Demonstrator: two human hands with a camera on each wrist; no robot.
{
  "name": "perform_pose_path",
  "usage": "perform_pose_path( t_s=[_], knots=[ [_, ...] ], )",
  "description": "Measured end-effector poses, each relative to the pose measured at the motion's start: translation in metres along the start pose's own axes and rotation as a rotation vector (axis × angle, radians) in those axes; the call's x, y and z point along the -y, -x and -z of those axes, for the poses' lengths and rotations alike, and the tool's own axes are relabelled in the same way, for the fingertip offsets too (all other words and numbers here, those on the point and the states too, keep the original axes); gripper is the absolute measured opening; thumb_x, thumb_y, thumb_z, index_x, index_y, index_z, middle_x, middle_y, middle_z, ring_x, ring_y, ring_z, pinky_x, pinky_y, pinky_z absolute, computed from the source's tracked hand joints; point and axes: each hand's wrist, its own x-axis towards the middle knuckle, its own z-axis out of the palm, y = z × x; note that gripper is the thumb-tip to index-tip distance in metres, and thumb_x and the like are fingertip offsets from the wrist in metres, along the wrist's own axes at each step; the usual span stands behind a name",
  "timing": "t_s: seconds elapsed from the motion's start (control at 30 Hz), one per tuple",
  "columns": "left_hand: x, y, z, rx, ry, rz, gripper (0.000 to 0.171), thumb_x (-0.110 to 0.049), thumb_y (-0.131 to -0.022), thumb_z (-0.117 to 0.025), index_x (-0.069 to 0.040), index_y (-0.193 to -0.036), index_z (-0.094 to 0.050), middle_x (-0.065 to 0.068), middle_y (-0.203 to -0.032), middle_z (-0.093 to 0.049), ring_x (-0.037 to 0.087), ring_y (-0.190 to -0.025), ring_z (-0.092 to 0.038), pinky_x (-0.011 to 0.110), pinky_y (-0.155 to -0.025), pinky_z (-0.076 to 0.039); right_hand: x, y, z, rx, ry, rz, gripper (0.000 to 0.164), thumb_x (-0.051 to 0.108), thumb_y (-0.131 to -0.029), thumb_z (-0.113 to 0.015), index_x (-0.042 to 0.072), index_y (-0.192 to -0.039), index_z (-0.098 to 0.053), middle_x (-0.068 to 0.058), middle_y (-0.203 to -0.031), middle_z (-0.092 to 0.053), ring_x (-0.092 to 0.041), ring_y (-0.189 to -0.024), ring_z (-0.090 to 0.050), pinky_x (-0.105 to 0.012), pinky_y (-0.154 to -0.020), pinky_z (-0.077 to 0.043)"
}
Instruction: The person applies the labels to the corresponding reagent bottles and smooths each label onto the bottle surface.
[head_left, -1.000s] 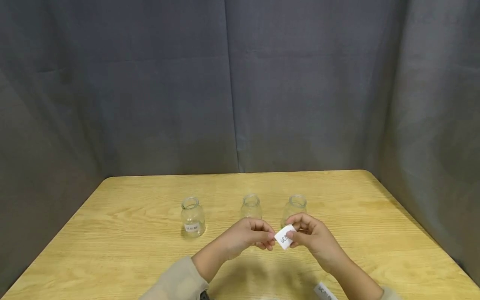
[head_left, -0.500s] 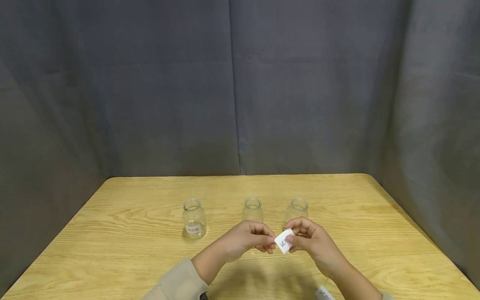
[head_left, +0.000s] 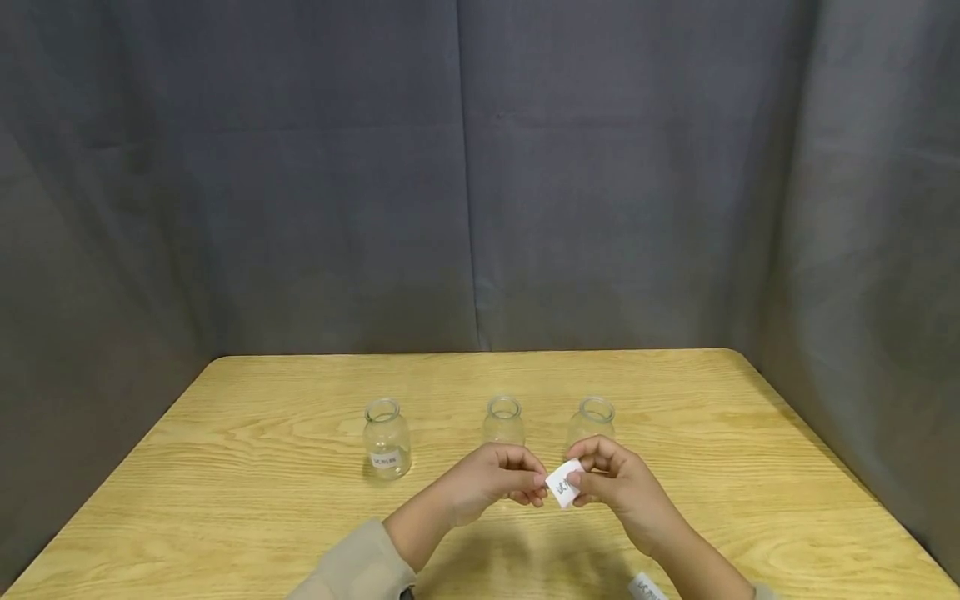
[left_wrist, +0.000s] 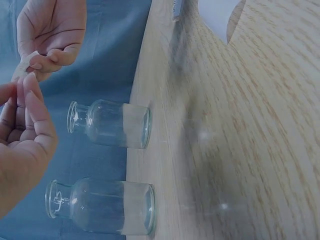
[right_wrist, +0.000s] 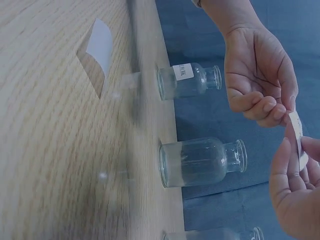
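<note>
A small white label (head_left: 564, 483) with dark writing is held in the air over the table. My left hand (head_left: 487, 483) pinches its left corner between thumb and fingertips. My right hand (head_left: 626, 492) grips the opposite side, the thumb covering part of the writing. In the right wrist view the label (right_wrist: 298, 137) appears edge-on and slightly bent between the two hands. Beyond them stand three clear glass jars. The left jar (head_left: 387, 442) bears a white label on its front. The middle jar (head_left: 504, 423) and right jar (head_left: 594, 419) are partly hidden by my hands.
Another white label (head_left: 647, 587) with writing lies at the front edge of the head view, by my right forearm. A curled white sheet (right_wrist: 101, 45) lies on the wooden table (head_left: 262, 500). Dark curtains (head_left: 337, 208) enclose the back and sides.
Both hands keep their pinch on the label, which has tilted slightly. The view has shifted a little; the jars stand where they were.
</note>
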Motion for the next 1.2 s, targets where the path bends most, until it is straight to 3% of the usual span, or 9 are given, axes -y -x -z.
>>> perform_pose_path(
  t_s=[0.23,0.6,0.8,1.0,1.2],
  knots=[
    [0.0024,-0.001,-0.0018,-0.043,0.067,0.015,0.013,-0.004,-0.082,-0.053,0.008,-0.087,-0.054,0.001,-0.072,-0.057,0.012,-0.066,-0.056,0.028,-0.069,-0.044,-0.0013,-0.0013,-0.0027,-0.036,0.004,-0.028,0.018,-0.005,-0.081,-0.051,-0.005,-0.098,-0.046,-0.001,-0.08,-0.049,-0.015,-0.073,-0.052,-0.027,-0.065,-0.047],
    [0.0038,-0.0014,-0.0033,-0.041,0.112,0.014,0.016,-0.002,-0.081,-0.053,0.011,-0.089,-0.053,0.002,-0.073,-0.058,0.013,-0.067,-0.056,0.027,-0.068,-0.044,-0.0058,-0.0023,-0.0029,-0.042,-0.027,-0.012,0.018,-0.003,-0.081,-0.053,-0.003,-0.097,-0.046,-0.002,-0.08,-0.049,-0.013,-0.071,-0.053,-0.025,-0.064,-0.047],
    [0.0048,-0.0024,-0.0037,-0.071,0.084,0.003,0.019,-0.003,-0.081,-0.054,0.013,-0.091,-0.053,0.001,-0.072,-0.058,0.013,-0.066,-0.057,0.029,-0.07,-0.045,-0.0061,-0.003,-0.0047,-0.073,-0.018,-0.043,0.018,-0.001,-0.081,-0.054,-0.006,-0.096,-0.046,-0.004,-0.08,-0.049,-0.013,-0.072,-0.052,-0.025,-0.065,-0.047],
    [0.0081,-0.0009,-0.0008,-0.104,0.055,0.001,0.017,-0.002,-0.08,-0.054,0.012,-0.089,-0.054,0.002,-0.072,-0.058,0.013,-0.066,-0.057,0.027,-0.068,-0.046,-0.0062,-0.0019,-0.006,-0.119,0.053,-0.078,0.027,0.002,-0.079,-0.056,-0.013,-0.099,-0.045,-0.007,-0.081,-0.05,-0.015,-0.074,-0.051,-0.026,-0.066,-0.046],
    [0.0076,0.0018,0.0034,-0.123,0.026,0.005,0.017,-0.005,-0.08,-0.055,0.01,-0.087,-0.055,0.003,-0.073,-0.058,0.015,-0.068,-0.058,0.029,-0.069,-0.045,-0.005,-0.0024,-0.0055,-0.168,0.14,-0.084,0.026,0.002,-0.078,-0.057,-0.012,-0.098,-0.047,-0.01,-0.084,-0.051,-0.018,-0.076,-0.05,-0.027,-0.067,-0.046]
  ],
)
